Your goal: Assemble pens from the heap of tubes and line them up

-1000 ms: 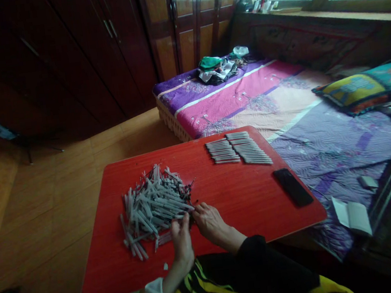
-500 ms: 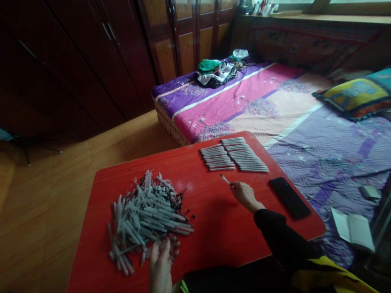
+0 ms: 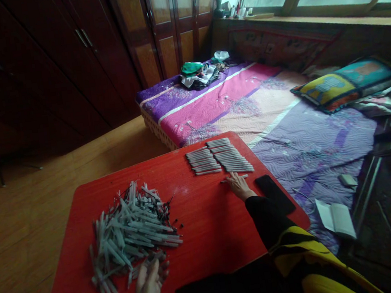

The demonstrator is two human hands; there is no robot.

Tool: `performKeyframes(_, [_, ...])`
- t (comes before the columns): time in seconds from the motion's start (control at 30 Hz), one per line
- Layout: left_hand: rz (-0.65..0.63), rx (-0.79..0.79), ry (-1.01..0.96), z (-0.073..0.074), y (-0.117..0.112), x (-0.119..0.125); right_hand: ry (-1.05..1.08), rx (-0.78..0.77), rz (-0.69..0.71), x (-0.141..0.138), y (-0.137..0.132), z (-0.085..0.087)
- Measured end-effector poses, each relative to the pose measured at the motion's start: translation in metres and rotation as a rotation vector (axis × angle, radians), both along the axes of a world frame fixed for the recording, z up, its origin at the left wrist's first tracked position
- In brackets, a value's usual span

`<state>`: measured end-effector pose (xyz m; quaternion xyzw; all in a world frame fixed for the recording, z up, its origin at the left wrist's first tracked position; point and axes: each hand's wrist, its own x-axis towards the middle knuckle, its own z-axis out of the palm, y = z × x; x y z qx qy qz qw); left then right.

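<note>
My right hand (image 3: 239, 186) has its fingers over a slim pale pen (image 3: 244, 176), which lies crosswise just in front of two neat rows of similar pens (image 3: 231, 155). Both ends of that pen show beyond the fingers. At the near edge of a loose heap of whitish, pen-like tubes (image 3: 131, 232), my left hand (image 3: 150, 277) rests palm partly up, its fingers apart and nothing seen in them. Many tubes in the heap have dark ends, and small black bits lie at its right side.
The red table (image 3: 198, 223) carries a black phone (image 3: 275, 194) near its right edge. Beyond stands a bed (image 3: 247, 101) with folded clothes (image 3: 200, 73) and a colourful pillow (image 3: 345, 83). An open notebook (image 3: 335, 218) lies to the right.
My right hand has brought the pen towards the rows and turned it nearly parallel to them. My left hand stays by the heap. The whole view has shifted to the right.
</note>
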<state>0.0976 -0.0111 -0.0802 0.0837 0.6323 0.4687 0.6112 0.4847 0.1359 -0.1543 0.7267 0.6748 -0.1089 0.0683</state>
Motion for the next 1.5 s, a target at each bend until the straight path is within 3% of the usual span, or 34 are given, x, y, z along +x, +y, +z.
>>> performKeyframes(0.4, [0.013, 0.016, 0.023, 0.001, -0.001, -0.001, -0.112, -0.019, -0.089, 0.037, 0.007, 0.004])
performKeyframes(0.63, [0.022, 0.023, -0.001, 0.005, -0.001, -0.001, -0.122, 0.005, -0.072, 0.021, 0.015, 0.001])
performKeyframes(0.8, [0.019, 0.044, -0.02, 0.008, -0.002, -0.01, -0.1, 0.055, -0.058, 0.004, 0.017, 0.011])
performKeyframes(0.93, [0.045, 0.055, -0.003, 0.01, -0.005, -0.019, -0.04, 0.106, -0.04, -0.046, 0.017, 0.017])
performKeyframes(1.23, [0.046, 0.093, -0.019, 0.022, -0.007, -0.034, 0.239, 0.073, 0.219, -0.258, 0.023, 0.018])
performKeyframes(1.33, [0.051, 0.087, -0.009, 0.02, -0.011, -0.043, 0.261, 0.069, 0.214, -0.295, 0.041, 0.022])
performKeyframes(1.5, [0.136, 0.049, 0.019, 0.014, -0.017, -0.066, 0.244, 0.041, 0.168, -0.321, 0.074, 0.019])
